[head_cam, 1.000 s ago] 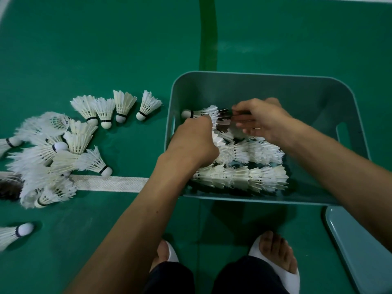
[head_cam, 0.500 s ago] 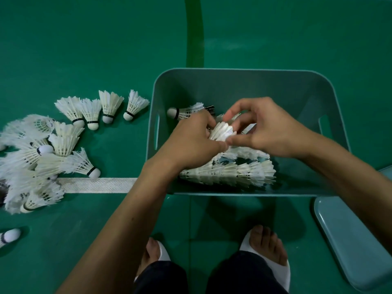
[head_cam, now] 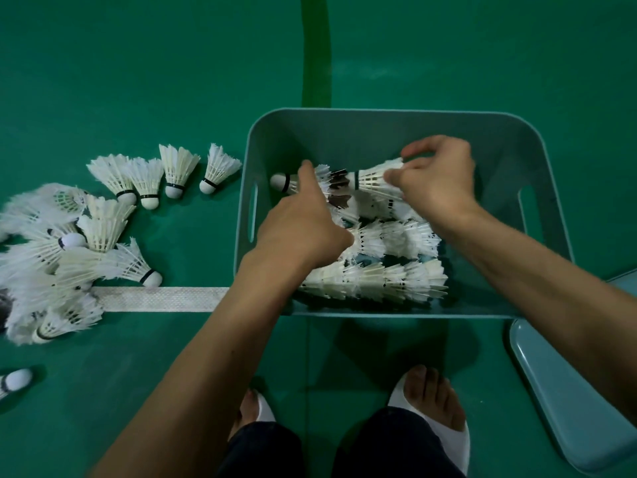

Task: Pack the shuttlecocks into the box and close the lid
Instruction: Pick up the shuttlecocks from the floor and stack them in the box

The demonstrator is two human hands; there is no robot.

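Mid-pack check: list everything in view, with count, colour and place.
box: one, teal, on the floor, centre right.
lid: one, teal, on the floor, lower right.
packed shuttlecocks: too many to count, white, nested in rows inside the box.
held shuttlecock: one, white, over the box's far row.
loose shuttlecocks: row of four, a heap, one stray at lower left; white; floor left of the box.
floor line: one, white, from the heap to the box.
slippers: two, white, bottom edge.
left hand: one, index finger on the far row in the box.
right hand: one, pinches the held shuttlecock's feathers.
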